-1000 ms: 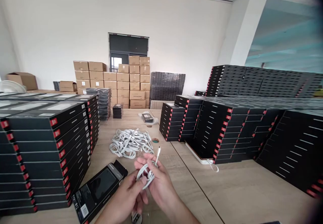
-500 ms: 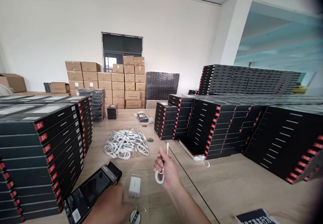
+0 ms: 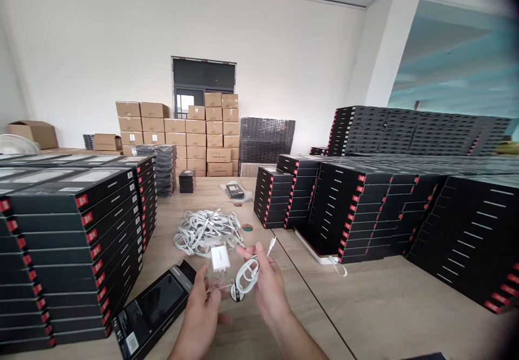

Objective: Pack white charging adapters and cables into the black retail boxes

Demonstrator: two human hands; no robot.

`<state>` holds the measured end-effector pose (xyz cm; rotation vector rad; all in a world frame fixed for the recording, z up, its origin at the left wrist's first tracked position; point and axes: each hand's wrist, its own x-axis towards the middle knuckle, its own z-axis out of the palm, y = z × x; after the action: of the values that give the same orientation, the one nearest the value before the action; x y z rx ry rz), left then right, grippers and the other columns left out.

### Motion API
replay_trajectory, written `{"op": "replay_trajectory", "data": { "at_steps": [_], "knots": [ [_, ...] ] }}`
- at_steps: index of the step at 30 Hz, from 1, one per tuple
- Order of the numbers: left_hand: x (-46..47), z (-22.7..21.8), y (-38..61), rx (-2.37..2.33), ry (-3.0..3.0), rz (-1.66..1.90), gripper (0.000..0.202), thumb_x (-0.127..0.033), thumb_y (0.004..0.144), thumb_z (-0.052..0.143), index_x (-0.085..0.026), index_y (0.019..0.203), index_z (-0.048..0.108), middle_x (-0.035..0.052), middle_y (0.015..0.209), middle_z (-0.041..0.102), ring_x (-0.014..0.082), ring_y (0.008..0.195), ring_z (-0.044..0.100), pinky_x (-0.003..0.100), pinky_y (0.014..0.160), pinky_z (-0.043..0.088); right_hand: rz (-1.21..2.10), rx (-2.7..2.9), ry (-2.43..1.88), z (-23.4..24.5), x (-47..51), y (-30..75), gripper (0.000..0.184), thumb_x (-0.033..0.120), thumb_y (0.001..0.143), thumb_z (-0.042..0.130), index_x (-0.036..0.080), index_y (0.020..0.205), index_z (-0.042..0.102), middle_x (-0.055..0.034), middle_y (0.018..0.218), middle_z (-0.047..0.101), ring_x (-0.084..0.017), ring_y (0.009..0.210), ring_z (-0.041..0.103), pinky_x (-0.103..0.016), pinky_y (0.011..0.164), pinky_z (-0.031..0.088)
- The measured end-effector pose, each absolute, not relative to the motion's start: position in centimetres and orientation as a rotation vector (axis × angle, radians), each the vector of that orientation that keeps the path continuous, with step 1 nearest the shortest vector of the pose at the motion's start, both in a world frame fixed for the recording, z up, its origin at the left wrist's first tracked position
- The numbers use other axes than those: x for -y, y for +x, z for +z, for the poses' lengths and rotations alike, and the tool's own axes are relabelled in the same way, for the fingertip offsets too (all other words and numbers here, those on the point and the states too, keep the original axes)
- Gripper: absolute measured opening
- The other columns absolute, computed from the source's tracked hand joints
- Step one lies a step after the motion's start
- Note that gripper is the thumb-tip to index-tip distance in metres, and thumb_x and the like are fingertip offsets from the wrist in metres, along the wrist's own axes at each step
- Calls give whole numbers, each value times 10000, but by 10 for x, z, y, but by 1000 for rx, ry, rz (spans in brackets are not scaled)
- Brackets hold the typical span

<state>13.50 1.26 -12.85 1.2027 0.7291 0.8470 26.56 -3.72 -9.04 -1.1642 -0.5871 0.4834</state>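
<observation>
Head view, from largest to smallest. Wooden table (image 3: 365,295) loaded with stacks of black boxes (image 3: 73,230) along the left edge and more of the same across the right side to the far-right corner. Brown cartons (image 3: 190,133) beyond the far edge, against the wall. Toward the middle, a loose pile of white cables (image 3: 206,231). By the near-left corner, an open black box (image 3: 154,308) lying flat just beside the left stacks.

Changed since half a second ago: white charger (image 3: 220,258) no longer flat on the table near the near edge, but lifted clear of it in the left hand (image 3: 201,306), which was then low beside the open box. Now raised above the near edge, just beside the coiled white cable (image 3: 247,276). So both pieces up off the surface and brought together between the two hands.

Left fingers (image 3: 206,285) pinched together under the charger, apparently on a clear sleeve (image 3: 235,293) with a round sticker; whether skin touches the charger itself cannot be told. Right hand (image 3: 268,287) closed around the coil, fingers (image 3: 259,260) curled in on it, forefinger stretched toward the charger. Cable's connector (image 3: 272,244) sticking up free above the right hand.
</observation>
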Motion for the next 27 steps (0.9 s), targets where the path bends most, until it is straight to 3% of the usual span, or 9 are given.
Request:
{"op": "replay_trajectory", "data": {
  "at_steps": [4, 8, 14, 22, 24, 27],
  "knots": [
    [-7, -129, 141, -602, 860, 821, 494, -337, 687, 734, -230, 1125, 529, 120, 1102, 665, 297, 984, 679, 361, 670, 563, 509, 549, -1190, -93, 35, 263, 442, 644, 762, 632, 204, 773, 668, -101, 898, 777, -258, 780, 697, -323, 636, 499],
    [-7, -128, 143, -556, 682, 820, 438, -224, 601, 808, -205, 989, 605, 112, 1107, 675, 286, 942, 693, 403, 723, 565, 405, 723, -1322, -96, 36, 265, 493, 642, 800, 590, 173, 860, 730, -106, 922, 764, -259, 776, 679, -324, 641, 492],
    [-14, -131, 142, -497, 607, 870, 450, -186, 573, 835, -222, 965, 617, 58, 1078, 673, 259, 915, 697, 417, 784, 555, 276, 985, -1346, -101, 35, 271, 403, 579, 784, 657, 195, 825, 771, -120, 1064, 742, -315, 1039, 643, -421, 923, 470],
    [-11, -131, 144, -507, 618, 891, 504, -184, 507, 870, -238, 949, 634, 16, 996, 676, 241, 884, 699, 406, 809, 546, 374, 862, -1311, -111, 29, 261, 468, 611, 772, 658, 189, 932, 782, -129, 1064, 746, -332, 1061, 646, -463, 960, 472],
    [-12, -128, 142, -500, 646, 879, 490, -197, 509, 883, -233, 928, 632, 4, 960, 678, 225, 858, 703, 402, 820, 549, 392, 875, -1303, -113, 27, 259, 509, 638, 790, 618, 195, 985, 776, -133, 1191, 701, -335, 1166, 595, -477, 1028, 425],
    [-14, -123, 140, -502, 678, 898, 470, -231, 530, 889, -225, 924, 635, 0, 944, 684, 206, 832, 704, 377, 799, 559, 392, 945, -1309, -114, 26, 261, 559, 661, 818, 564, 242, 1156, 715, -87, 1399, 564, -297, 1355, 429, -466, 1159, 260]
  ]
}}
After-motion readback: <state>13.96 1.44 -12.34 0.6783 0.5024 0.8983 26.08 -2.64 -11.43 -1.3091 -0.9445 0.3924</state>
